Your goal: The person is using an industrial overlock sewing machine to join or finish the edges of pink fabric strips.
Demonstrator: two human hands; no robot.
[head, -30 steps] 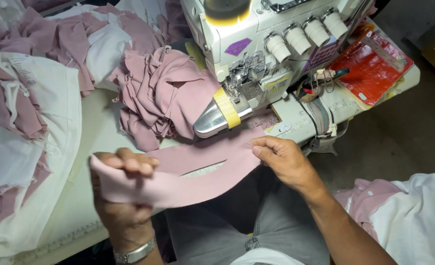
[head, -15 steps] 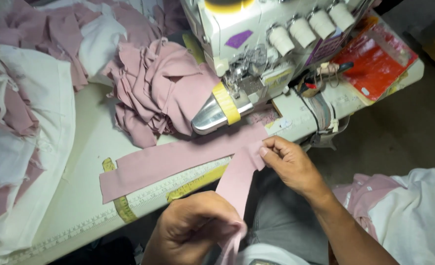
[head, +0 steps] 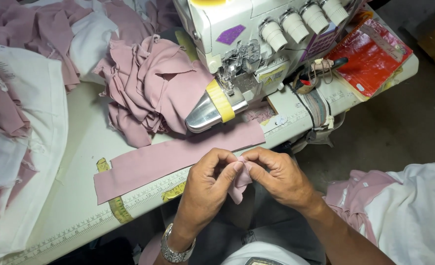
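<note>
Hands meet below table edge: left hand point(head: 205, 189) and right hand point(head: 279, 175) both pinch small pink piece point(head: 238, 184). Match edges flat, grip snug. Long pink strip point(head: 178, 157) lies at 11 o'clock, sewing machine point(head: 237, 59) at 12.

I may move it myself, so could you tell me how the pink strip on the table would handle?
The pink strip probably flops when lifted; it lies thin and flat. Likely light, and pushing may bunch it like the pile.
</note>
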